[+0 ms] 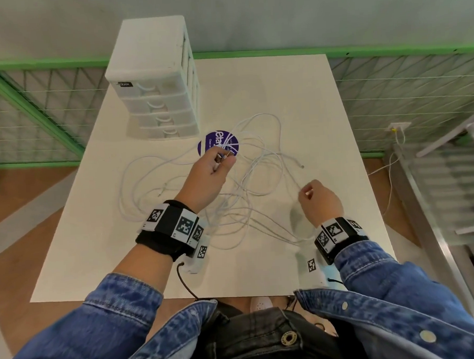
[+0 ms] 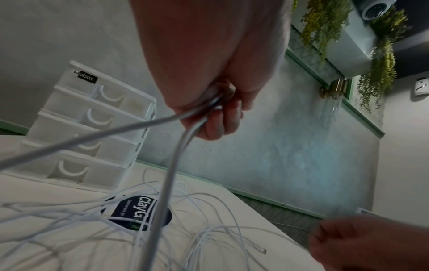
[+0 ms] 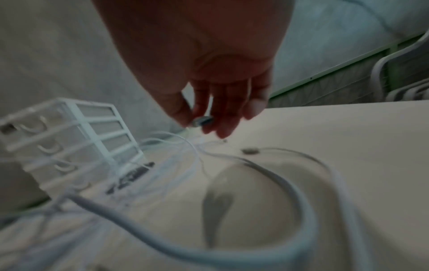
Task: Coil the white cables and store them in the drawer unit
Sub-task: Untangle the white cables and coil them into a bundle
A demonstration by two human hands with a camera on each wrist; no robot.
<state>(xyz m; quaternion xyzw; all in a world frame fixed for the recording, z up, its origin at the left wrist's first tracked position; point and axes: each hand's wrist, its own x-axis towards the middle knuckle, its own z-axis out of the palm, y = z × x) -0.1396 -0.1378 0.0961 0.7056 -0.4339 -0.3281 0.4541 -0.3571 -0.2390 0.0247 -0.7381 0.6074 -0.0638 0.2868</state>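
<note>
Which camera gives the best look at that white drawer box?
The head view: the whole drawer unit stands at the table's far left, all four drawers closed. The left wrist view shows its front from below, with cables crossing in front. The right wrist view shows it blurred.

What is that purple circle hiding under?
The white cables lie in loose loops across the purple round sticker on the table. The left hand covers its near edge, so part of its writing is hidden.
</note>
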